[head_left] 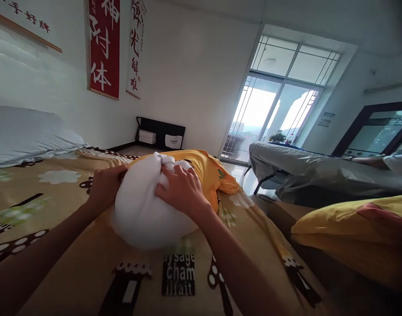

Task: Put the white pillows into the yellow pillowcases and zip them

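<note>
A puffy white pillow lies on the bed in front of me, partly inside a yellow pillowcase with a small green print. My left hand is closed at the left side of the pillow, on what looks like the pillowcase's edge; its fingertips are partly hidden. On top of the pillow, my right hand has its fingers bent and gripping the bunched white fabric near the pillowcase's opening. The far end of the pillow is covered by the yellow cloth.
A patterned tan sheet covers the bed. Left stands a pale pillow. A stuffed yellow pillow sits close at right, beside a brown box-like surface. Beyond is a plastic-covered table, with another person's arm there.
</note>
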`<state>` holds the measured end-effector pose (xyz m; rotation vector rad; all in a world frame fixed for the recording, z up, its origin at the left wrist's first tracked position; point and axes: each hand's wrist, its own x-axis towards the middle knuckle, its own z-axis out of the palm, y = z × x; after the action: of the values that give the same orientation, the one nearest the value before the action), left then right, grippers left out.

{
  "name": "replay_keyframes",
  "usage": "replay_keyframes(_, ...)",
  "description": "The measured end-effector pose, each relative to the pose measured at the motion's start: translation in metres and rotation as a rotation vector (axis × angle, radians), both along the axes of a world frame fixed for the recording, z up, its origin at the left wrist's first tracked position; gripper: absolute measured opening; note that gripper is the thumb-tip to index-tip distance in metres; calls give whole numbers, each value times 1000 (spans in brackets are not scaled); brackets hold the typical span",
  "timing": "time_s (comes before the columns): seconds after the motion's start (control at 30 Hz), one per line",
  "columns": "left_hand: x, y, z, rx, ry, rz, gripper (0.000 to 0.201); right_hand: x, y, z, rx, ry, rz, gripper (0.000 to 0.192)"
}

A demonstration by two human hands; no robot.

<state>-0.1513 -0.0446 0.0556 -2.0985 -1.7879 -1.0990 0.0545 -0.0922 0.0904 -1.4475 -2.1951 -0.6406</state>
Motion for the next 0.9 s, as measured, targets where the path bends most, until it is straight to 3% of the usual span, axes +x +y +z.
replay_keyframes(0.23,-21,13,-15,80,14,24,8,-6,16,-35,36,2,128,34)
replay_keyframes(0.5,-20,20,-6,195,-205,-2,5,-40,45,-25,-261,-100,94,40)
replay_keyframes(0.7,-7,7,2,218,63,61,4,-52,83,-26,-216,70,7,52)
replay_keyframes(0.8,-3,4,6,281,151,55,5,-47,91,-28,-73,189,6,46)
replay_keyframes(0.9,-1,-2,12,389,175,44,6,-38,81,-24,100,210,22,34)
